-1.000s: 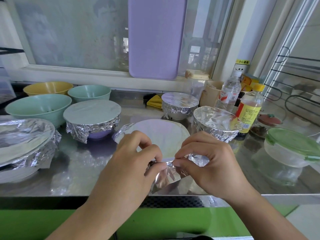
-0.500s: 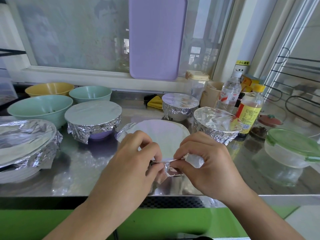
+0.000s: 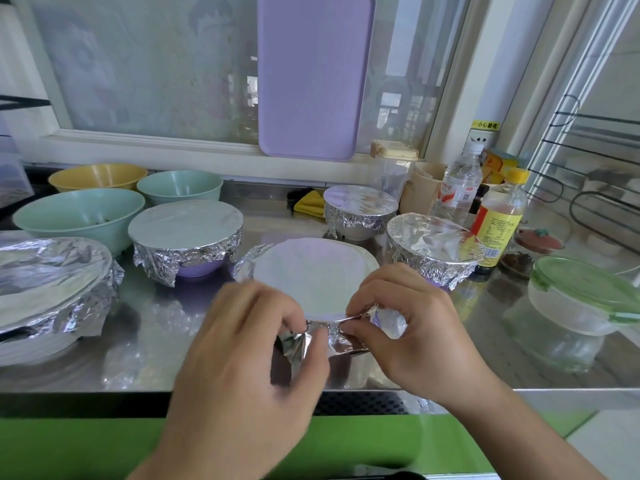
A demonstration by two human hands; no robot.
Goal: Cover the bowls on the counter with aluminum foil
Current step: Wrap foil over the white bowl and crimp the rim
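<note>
A bowl under a smooth sheet of aluminum foil (image 3: 311, 275) stands on the steel counter (image 3: 149, 341) in front of me. My left hand (image 3: 249, 344) and my right hand (image 3: 405, 327) both pinch the foil's near edge and fold it down over the rim. Several other bowls wear foil: a purple one (image 3: 187, 237), a big one at the far left (image 3: 48, 282), a steel one at the back (image 3: 360, 211) and one on the right (image 3: 433, 247). Uncovered are a large green bowl (image 3: 79, 213), a small green bowl (image 3: 180, 185) and a yellow bowl (image 3: 98, 176).
A clear container with a green lid (image 3: 585, 296) sits at the right. Two bottles (image 3: 498, 216) and a beige cup (image 3: 422, 188) stand at the back right, a yellow cloth (image 3: 308, 202) behind. A purple cutting board (image 3: 311, 74) leans on the window. The counter's front edge lies just below my hands.
Both hands have stayed at the near rim, working the foil edge further down over the bowl. The loose flap by my right hand is now more crumpled against the side.
</note>
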